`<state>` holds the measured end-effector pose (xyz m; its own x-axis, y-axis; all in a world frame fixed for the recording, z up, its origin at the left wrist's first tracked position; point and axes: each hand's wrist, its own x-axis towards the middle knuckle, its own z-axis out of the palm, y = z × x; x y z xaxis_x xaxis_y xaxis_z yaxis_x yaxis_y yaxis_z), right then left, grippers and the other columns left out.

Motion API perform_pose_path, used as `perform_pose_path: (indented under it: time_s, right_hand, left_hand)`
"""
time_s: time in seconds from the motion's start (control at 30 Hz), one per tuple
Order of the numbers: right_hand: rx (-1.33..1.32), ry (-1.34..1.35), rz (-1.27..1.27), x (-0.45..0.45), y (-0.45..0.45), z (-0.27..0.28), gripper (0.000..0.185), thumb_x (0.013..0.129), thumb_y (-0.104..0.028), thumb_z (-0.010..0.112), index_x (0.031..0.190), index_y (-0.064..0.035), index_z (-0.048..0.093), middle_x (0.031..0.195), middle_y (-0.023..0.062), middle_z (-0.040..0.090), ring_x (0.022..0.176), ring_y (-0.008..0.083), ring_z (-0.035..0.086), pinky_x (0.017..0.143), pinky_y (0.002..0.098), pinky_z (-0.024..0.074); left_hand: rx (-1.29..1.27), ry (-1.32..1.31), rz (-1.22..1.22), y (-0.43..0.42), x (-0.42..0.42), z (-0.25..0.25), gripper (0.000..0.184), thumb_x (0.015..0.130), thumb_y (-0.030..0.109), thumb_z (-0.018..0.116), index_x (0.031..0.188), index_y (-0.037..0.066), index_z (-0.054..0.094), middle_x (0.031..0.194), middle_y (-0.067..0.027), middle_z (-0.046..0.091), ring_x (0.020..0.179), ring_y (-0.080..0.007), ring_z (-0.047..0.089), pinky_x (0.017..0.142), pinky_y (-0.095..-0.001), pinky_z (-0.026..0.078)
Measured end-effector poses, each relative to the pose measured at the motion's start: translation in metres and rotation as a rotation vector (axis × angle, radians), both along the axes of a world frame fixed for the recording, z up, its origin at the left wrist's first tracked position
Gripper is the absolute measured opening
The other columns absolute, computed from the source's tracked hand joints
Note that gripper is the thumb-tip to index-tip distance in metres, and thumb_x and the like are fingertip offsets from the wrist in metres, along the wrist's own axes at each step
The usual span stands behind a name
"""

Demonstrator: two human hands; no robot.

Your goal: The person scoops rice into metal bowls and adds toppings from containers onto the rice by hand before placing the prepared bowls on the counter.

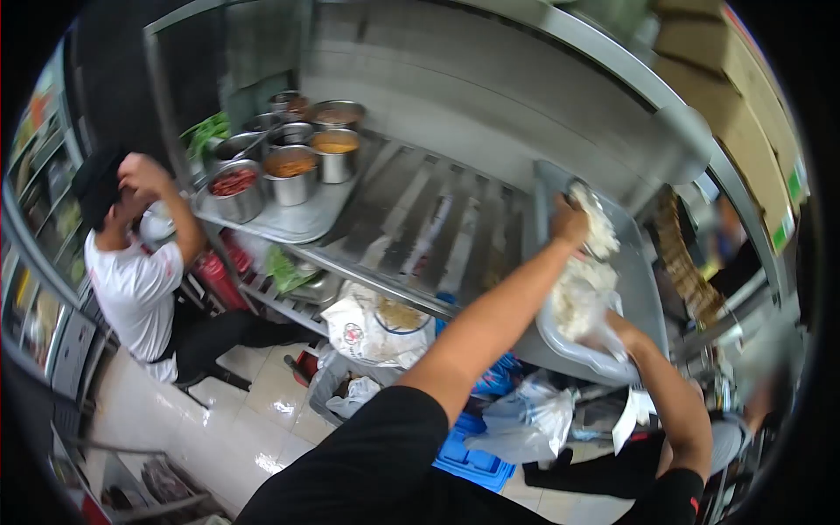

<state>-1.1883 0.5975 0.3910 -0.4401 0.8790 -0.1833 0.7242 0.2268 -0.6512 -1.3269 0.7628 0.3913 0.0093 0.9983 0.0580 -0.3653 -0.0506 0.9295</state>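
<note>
Both my hands are at a grey plastic tub (pixel 652 271) at the right end of the metal shelf. White food (pixel 599 229), which looks like rice or noodles, is piled inside. My left hand (pixel 570 225) is closed at the upper part of the tub, against the pile, round something dark that is too blurred to name. Lower down, at the near end of the tub, my right hand (pixel 623 331) is closed on a clear plastic bag (pixel 604 337). The bag lies beside more of the white food, and the fingers are partly hidden behind it.
Metal pots of food (pixel 291 185) stand on a tray (pixel 302 229) at the shelf's left. A person in a white shirt (pixel 136 284) sits at far left. Below are a white sack (pixel 372 337), a grey bin (pixel 328 385) and a blue crate (pixel 477 459). Another person is partly visible at right.
</note>
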Motion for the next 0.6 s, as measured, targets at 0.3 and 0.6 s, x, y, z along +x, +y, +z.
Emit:
perform_pose_path:
  time_s: [0.3, 0.6]
  right_hand:
    - [-0.193, 0.422, -0.252, -0.002, -0.010, 0.023, 0.038, 0.074, -0.013, 0.066, 0.110, -0.0017, 0.059, 0.099, 0.0098, 0.064, 0.084, 0.0197, 0.061, 0.075, 0.0306, 0.0502]
    - [0.106, 0.880, -0.539, 0.042, 0.028, 0.060, 0.051, 0.080, -0.026, 0.068, 0.116, 0.0056, 0.051, 0.106, 0.0152, 0.058, 0.091, 0.0229, 0.060, 0.077, 0.0344, 0.0516]
  left_hand:
    - [-0.050, -0.009, -0.318, -0.033, -0.027, 0.024, 0.047, 0.096, 0.037, 0.029, 0.136, 0.017, 0.013, 0.131, -0.0207, 0.039, 0.105, -0.0418, 0.055, 0.066, -0.0572, 0.055]
    - [-0.088, 0.035, -0.577, -0.035, -0.027, 0.023, 0.043, 0.096, 0.033, 0.025, 0.134, 0.012, 0.022, 0.128, -0.0224, 0.039, 0.103, -0.0425, 0.055, 0.065, -0.0553, 0.057]
